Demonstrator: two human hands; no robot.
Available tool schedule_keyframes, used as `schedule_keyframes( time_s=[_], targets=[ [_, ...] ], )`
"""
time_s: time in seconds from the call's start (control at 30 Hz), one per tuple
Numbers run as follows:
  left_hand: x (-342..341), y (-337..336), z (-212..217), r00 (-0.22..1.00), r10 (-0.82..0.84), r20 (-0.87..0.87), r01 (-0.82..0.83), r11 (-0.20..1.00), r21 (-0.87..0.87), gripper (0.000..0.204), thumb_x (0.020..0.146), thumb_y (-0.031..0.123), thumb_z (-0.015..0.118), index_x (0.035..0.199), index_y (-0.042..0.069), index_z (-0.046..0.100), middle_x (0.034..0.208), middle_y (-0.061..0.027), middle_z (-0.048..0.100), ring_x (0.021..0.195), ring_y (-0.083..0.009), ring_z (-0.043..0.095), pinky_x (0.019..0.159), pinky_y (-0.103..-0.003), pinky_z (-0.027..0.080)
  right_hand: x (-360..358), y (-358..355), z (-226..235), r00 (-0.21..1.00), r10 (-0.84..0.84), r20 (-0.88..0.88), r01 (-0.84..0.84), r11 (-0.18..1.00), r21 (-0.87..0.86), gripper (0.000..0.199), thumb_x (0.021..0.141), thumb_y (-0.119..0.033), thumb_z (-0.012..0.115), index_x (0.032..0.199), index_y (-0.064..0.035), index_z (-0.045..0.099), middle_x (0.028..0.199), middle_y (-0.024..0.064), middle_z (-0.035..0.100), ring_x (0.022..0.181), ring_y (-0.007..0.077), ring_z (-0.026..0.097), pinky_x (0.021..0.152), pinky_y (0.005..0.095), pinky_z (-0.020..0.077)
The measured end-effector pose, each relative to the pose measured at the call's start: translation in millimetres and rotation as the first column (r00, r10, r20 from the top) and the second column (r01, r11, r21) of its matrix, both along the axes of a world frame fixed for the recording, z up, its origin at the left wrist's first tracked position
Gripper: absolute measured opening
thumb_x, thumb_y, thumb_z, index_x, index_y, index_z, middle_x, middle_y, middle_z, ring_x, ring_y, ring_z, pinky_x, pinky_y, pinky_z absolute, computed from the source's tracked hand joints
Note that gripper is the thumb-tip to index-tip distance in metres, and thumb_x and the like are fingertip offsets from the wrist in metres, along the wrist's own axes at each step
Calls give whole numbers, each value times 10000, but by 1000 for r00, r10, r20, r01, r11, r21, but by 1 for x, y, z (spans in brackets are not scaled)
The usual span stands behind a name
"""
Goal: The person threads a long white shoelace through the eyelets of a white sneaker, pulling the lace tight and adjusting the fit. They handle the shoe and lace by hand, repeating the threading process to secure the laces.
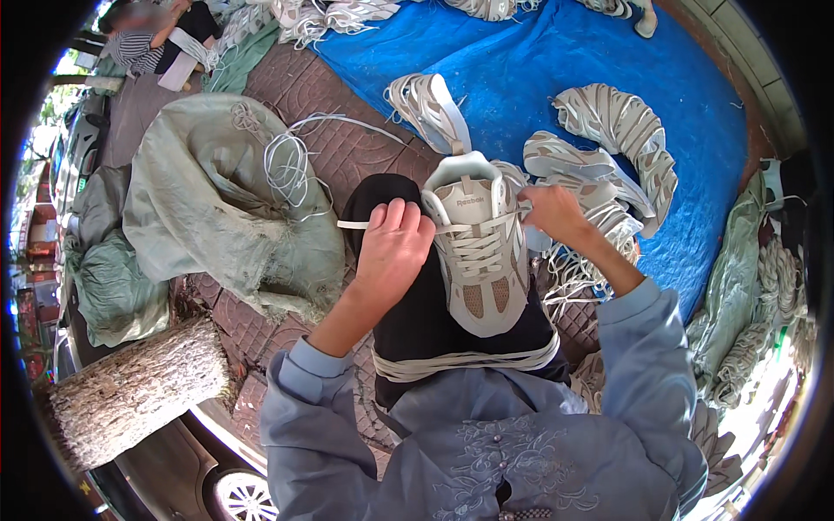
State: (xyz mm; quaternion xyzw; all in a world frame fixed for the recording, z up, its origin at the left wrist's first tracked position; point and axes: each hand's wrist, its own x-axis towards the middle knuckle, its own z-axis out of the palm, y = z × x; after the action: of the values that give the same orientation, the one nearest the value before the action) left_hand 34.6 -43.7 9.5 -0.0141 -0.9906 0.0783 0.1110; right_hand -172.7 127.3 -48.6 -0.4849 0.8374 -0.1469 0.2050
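A beige and white sneaker (478,300) rests on my dark-trousered lap, its toe pointing toward me. A pale flat shoelace (469,230) crosses its upper eyelets, above several laced rows. My left hand (395,247) is closed on one lace end, which sticks out past the fingers to the left. At the sneaker's right side, my right hand (556,215) pinches the lace close to the top eyelets. A bundle of loose laces (465,360) lies across my thighs.
Rows of similar sneakers (621,130) stand on a blue tarp (512,52) ahead and right. An opened woven sack (195,217) sits at left, white cord (289,169) beside it. A rough log (143,391) lies lower left. Another person (143,43) sits far left.
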Motion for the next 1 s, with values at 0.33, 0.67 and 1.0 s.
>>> schedule_keyframes(
  time_s=[0.33, 0.67, 1.0],
  targets=[
    [7, 14, 7, 949, 203, -241, -81, 897, 435, 212, 617, 36, 612, 828, 54, 589, 769, -56, 533, 745, -218, 535, 629, -333, 433, -21, 14, 19, 971, -154, 185, 224, 857, -465, 126, 627, -150, 567, 660, -30, 591, 677, 81, 587, 643, 205, 552, 569, 291, 423],
    [-25, 51, -15, 997, 15, -82, -21, 997, -69, 131, 575, 116, 563, 675, 32, 557, 662, -54, 460, 708, -196, 429, 648, -295, 372, -14, 11, 69, 853, -78, 515, 323, 855, -406, 116, 580, -95, 555, 617, 15, 559, 617, 58, 527, 615, 142, 499, 558, 266, 368],
    [-12, 19, -11, 985, 158, 73, -155, 610, 777, 42, 647, 17, 572, 679, 10, 546, 581, -50, 550, 503, -149, 540, 475, -283, 431, -17, -5, 28, 956, -89, -279, -62, 869, -491, 73, 552, -27, 592, 613, -62, 572, 657, 56, 535, 709, 236, 539, 625, 344, 450]
  ],
)
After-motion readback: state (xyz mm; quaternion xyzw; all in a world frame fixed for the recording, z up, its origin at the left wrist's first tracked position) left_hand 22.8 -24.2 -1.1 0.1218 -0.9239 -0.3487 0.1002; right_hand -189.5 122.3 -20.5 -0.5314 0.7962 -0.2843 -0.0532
